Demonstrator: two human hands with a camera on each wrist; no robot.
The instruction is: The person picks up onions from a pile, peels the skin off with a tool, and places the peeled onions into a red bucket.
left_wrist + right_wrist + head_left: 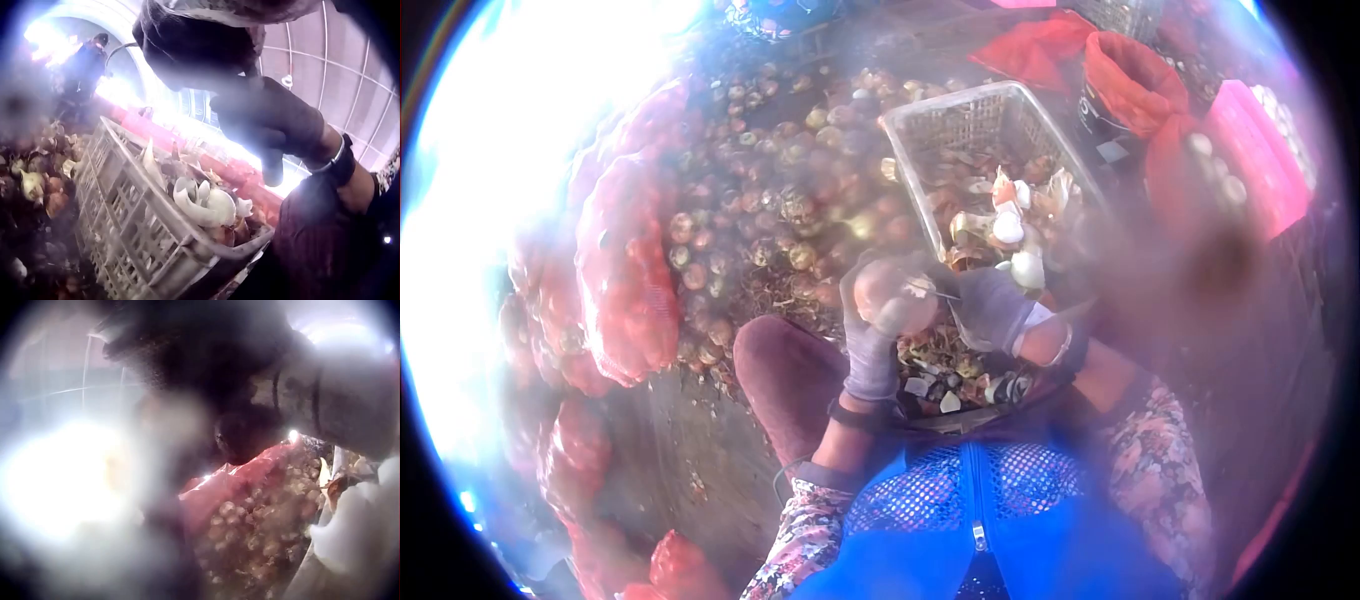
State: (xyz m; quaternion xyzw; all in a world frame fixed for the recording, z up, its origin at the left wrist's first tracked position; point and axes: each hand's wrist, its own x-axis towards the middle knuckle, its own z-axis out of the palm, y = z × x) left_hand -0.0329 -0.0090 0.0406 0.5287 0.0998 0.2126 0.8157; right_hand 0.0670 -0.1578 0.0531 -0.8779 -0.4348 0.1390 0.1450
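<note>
In the head view my gloved left hand (870, 352) grips a large round onion (888, 296) with dry, papery skin. My gloved right hand (990, 308) is close beside it, holding a small knife (943, 294) whose thin blade points at the onion; the handle is hidden in the glove. Ahead of both hands stands a plastic crate (910, 185) with onion skins (970, 165) and white peeled pieces (1008, 226) in it. In the left wrist view the right hand (269, 115) shows dark above the crate's rim. Glare and blur hide much of the right wrist view.
Loose onions (800, 205) cover the floor to the left and ahead. Full red mesh sacks (628, 270) stand at the left. Peel scraps (950, 370) lie below my hands. At the right are an open red sack (1135, 85) and a pink bag (1260, 155). Another person (84, 69) stands farther off.
</note>
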